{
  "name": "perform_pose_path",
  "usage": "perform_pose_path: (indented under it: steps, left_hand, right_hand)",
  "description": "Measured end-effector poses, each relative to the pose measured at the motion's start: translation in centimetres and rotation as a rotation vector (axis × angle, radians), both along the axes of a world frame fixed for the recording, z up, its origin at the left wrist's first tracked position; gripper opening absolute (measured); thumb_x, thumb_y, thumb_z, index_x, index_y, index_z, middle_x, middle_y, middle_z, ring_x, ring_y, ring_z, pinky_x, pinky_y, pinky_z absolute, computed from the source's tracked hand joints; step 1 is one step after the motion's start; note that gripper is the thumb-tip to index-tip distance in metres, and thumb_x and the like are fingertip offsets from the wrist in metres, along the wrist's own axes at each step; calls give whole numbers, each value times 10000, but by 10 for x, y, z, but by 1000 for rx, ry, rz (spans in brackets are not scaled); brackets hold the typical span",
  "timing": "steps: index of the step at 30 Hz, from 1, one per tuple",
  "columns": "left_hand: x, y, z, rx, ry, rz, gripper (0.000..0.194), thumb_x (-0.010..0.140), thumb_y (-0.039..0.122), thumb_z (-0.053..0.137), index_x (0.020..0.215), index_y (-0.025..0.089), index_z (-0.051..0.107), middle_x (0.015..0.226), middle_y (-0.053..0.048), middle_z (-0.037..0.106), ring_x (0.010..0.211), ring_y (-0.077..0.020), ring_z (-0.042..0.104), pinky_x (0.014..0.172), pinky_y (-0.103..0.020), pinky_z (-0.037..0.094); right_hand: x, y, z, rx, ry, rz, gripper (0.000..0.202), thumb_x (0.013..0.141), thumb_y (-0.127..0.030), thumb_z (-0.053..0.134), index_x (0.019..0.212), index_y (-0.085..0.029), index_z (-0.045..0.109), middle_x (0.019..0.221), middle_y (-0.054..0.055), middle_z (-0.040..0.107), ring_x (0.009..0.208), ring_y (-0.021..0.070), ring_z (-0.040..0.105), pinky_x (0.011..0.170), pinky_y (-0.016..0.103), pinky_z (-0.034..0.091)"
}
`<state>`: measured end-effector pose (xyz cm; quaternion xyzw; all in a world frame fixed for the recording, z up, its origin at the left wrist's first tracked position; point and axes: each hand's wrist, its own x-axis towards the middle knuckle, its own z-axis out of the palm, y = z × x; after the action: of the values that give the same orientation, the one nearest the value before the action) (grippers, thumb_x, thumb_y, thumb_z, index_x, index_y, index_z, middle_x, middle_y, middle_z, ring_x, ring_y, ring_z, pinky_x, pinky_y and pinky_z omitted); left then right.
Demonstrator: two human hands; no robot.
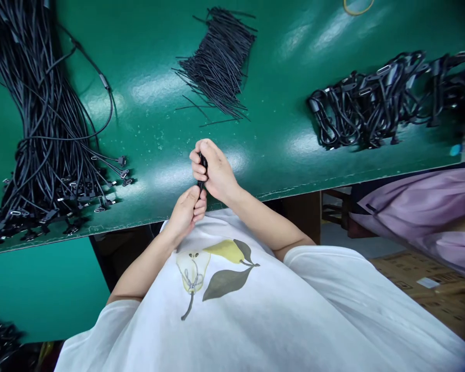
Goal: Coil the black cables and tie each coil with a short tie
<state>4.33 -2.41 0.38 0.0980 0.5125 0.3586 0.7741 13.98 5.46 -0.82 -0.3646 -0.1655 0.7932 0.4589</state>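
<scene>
— From my seat far away, I see a black piece point(203, 163) in front of the white shirt, close to the near edge of the green bench point(147, 124). Can you tell me how it lies?

— Yes. Its long axis goes away from the body, from the left hand point(184, 211) toward the right hand point(216, 170), which is a little farther out. A short part of it shows between them.

— Which hand is nearer to it?

— Neither, I would say; both touch it. The right hand has its fingers curled around the upper part. The left hand pinches the lower part between thumb and fingers.

— And what lies around it?

— Beyond the hands there is a pile of thin black strips point(222, 59). On the left side lies a large bundle of black cables point(42, 119), with its connectors toward the near edge. On the right side I find a row of folded cables point(372, 106).

— What can you not see well?

— The fingers cover most of the black piece, so I cannot tell both its ends, nor if it is a folded cable. The large bundle is cut off by the frame, and the far right of the row is blurred and dark for me.
</scene>
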Motion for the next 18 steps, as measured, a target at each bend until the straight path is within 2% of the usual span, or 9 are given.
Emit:
perform_pose_path:
  steps: [3,5,7,8,10,12,15,16,18]
  left_hand:
    - [-1,3,2,-23,-47,-26,389,769,472,758,802,143,554,585,83,350,419,-20,246,360,-120,177]
    - [2,3,1,-28,-47,-26,388,778,472,750,770,145,540,559,100,294,405,-15,192,364,-121,165]
    - [5,3,-3,-24,-33,-14,401,789,481,733,731,151,513,545,109,253,404,-18,169,372,-126,170]
    - [7,3,-6,-14,-25,-1,401,793,480,729,728,153,507,544,109,255,407,-20,176,376,-128,175]
    - [8,6,-11,34,1,28,390,797,475,726,746,154,509,554,103,288,417,-23,204,387,-130,192]
    - [7,9,-16,104,39,9,378,801,484,720,799,155,534,580,86,358,436,-29,274,402,-133,230]
    - [1,13,-22,217,126,-240,395,819,526,679,958,163,606,753,-3,574,586,-94,521,510,-190,424]
    - [-3,14,-24,264,183,-354,407,827,523,666,1024,169,622,876,-48,634,712,-138,602,615,-239,497]
    - [-17,14,-24,379,353,-541,421,848,493,639,1135,187,622,1124,-109,656,1000,-224,639,878,-357,518]
  right_hand:
    - [11,7,1,-29,128,84,334,781,-419,686,846,-223,423,650,-96,429,490,28,351,433,149,282]
    - [14,10,2,-23,142,115,317,803,-396,651,765,-214,394,557,-116,335,421,24,240,391,157,200]
    - [12,10,-1,-11,89,67,336,836,-421,603,723,-216,361,513,-124,267,390,28,159,370,172,139]
    - [9,8,-3,-3,55,20,329,846,-449,588,741,-219,377,517,-122,289,387,31,187,372,171,162]
    - [6,2,-11,36,-2,-55,321,831,-504,606,871,-228,448,610,-100,444,449,38,373,437,161,316]
    - [8,-9,-21,97,-88,16,441,773,-522,679,1039,-235,476,803,-51,586,616,62,544,566,181,442]
    - [36,-22,-30,177,-339,291,388,810,-489,652,1033,-194,533,883,3,639,689,93,593,626,216,479]
    - [54,-23,-30,197,-467,305,328,860,-476,590,994,-180,551,849,7,638,674,97,587,630,225,479]
    - [103,-14,-25,241,-838,162,281,937,-427,466,983,-168,566,807,11,626,677,105,576,670,245,482]
